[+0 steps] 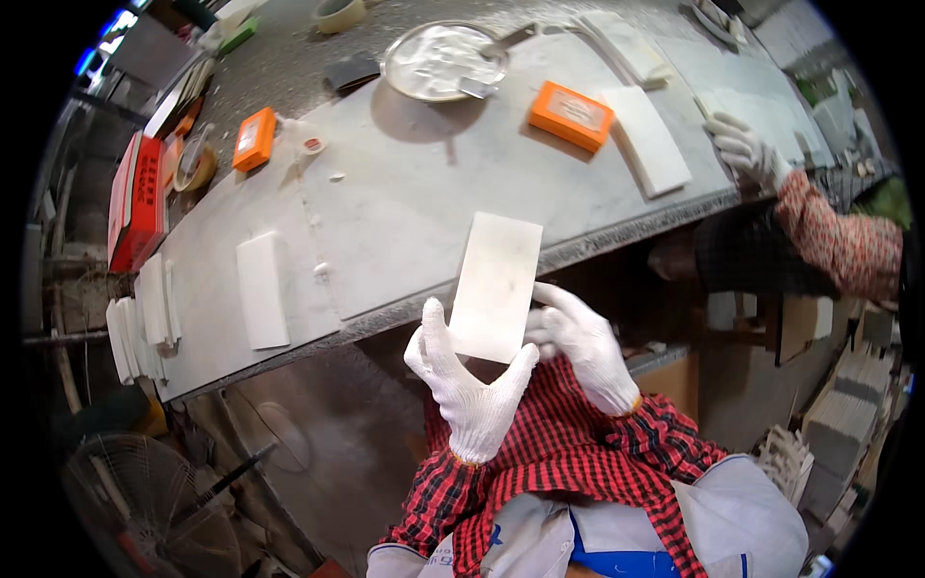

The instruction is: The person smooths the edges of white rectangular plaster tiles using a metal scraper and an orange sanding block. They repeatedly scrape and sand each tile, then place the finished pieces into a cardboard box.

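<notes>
A flat white rectangular tile [496, 284] is held up before my body, just off the table's near edge. My left hand [472, 385], in a white knit glove, grips its lower end, with the thumb at one side and fingers at the other. My right hand [588, 352], gloved the same way, is at the tile's right edge with its fingers bent and apart. Whether those fingertips touch the tile I cannot tell. Beyond, on the table, a metal bowl [395, 82] holds white paste, with scrapers [508, 40] resting in it.
The pale stone-topped table [405, 212] bears orange boxes [570, 116], [253, 140], a white slab [262, 289] at left and another slab [647, 142] at right. White slabs [154, 303] stand at the left end near a red box [138, 202]. A co-worker's gloved hand [742, 146] rests at right. A fan [154, 501] stands lower left.
</notes>
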Available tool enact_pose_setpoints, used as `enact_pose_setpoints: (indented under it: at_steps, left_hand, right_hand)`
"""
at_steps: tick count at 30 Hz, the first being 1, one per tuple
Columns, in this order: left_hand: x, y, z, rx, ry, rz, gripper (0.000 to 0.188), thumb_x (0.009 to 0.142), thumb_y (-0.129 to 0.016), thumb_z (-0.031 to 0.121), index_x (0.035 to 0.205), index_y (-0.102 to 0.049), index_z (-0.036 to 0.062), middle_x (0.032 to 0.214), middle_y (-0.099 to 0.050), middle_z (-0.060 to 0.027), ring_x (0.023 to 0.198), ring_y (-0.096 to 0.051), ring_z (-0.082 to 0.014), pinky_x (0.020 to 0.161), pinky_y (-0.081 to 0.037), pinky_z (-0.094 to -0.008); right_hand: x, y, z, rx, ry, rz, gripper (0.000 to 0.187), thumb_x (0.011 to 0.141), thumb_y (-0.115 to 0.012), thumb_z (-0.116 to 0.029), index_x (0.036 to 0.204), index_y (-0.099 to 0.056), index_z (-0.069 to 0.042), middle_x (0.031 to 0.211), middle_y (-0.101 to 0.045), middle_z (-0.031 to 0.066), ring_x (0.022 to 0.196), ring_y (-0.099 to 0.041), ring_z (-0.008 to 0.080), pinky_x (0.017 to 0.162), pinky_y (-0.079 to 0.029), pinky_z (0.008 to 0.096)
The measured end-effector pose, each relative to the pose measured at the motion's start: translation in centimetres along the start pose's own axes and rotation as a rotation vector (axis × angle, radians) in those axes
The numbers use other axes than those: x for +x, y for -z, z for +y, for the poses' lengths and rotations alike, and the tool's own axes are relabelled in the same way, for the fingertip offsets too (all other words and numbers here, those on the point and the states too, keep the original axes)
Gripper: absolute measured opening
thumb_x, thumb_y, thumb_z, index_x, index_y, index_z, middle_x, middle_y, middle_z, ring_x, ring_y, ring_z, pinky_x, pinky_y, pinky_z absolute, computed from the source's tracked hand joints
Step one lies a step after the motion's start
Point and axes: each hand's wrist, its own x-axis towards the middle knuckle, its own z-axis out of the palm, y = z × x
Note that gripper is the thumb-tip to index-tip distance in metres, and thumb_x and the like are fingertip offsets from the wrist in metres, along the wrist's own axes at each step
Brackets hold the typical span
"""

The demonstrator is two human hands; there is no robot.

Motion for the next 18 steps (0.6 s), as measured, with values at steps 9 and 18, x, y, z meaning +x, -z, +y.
enact_pose_setpoints:
  at_steps: [9, 18]
  left_hand:
    - [-0.3, 0.5, 2.4, -0.737, 0.441, -0.216, 0.094, 0.090, -0.076, -0.002, 0.163, -0.018, -0.0038, 0.127, -0.046, -0.0087, 0.116, -0.063, -0.0218, 0.092, -0.057, -0.0329]
    - [2.6, -2.8, 1.7, -1.391, 0.493, -0.427, 0.066, 0.112, -0.046, 0.045, 0.166, -0.025, 0.0119, 0.155, -0.048, -0.0130, 0.140, -0.050, -0.0301, 0.118, -0.043, -0.0465]
  right_hand:
    - [0.6, 2.0, -1.7, -0.038, 0.046, -0.103, 0.041, 0.103, -0.067, -0.020, 0.132, -0.062, 0.009, 0.118, -0.072, 0.0108, 0.107, -0.067, 0.0136, 0.094, -0.054, 0.0298]
    - [-0.9, 2.8, -0.7, -0.211, 0.146, -0.143, 0.050, 0.096, -0.075, -0.027, 0.132, -0.065, 0.006, 0.117, -0.075, 0.0149, 0.103, -0.070, 0.0166, 0.094, -0.055, 0.0307]
